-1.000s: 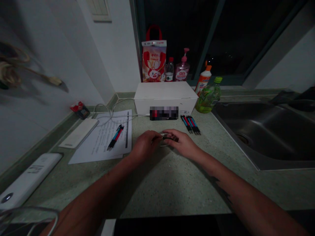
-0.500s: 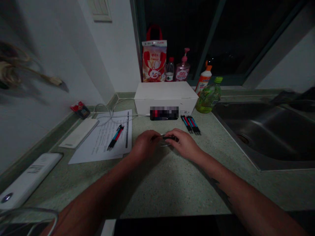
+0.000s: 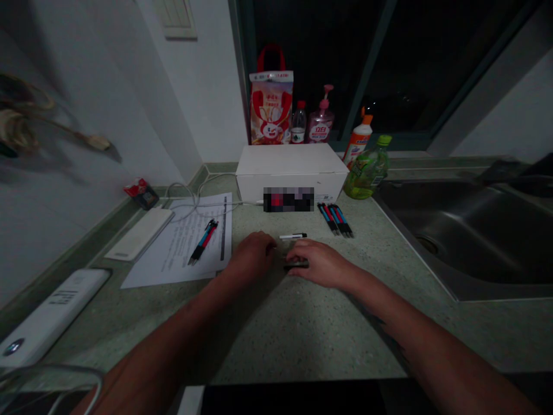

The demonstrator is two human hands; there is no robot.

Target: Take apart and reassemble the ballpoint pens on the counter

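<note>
My left hand (image 3: 253,253) rests curled on the speckled green countertop (image 3: 276,323), its fingers hidden from view. My right hand (image 3: 319,264) lies to its right, with the fingertips on a short black pen part (image 3: 296,265). Just beyond the hands, a white-and-black pen part (image 3: 292,236) lies flat on the counter, touching neither hand. Whether these parts belong to one pen cannot be told from here.
Several blue-and-red pens (image 3: 334,219) lie beyond my right hand, below a white box (image 3: 291,173). Left of my hands, another pen (image 3: 203,242) rests on printed paper (image 3: 185,245). A steel sink (image 3: 458,236) is to the right.
My hands have moved apart. The white-and-black part now lies on the counter, and the black part sits lower, under my right fingertips.
</note>
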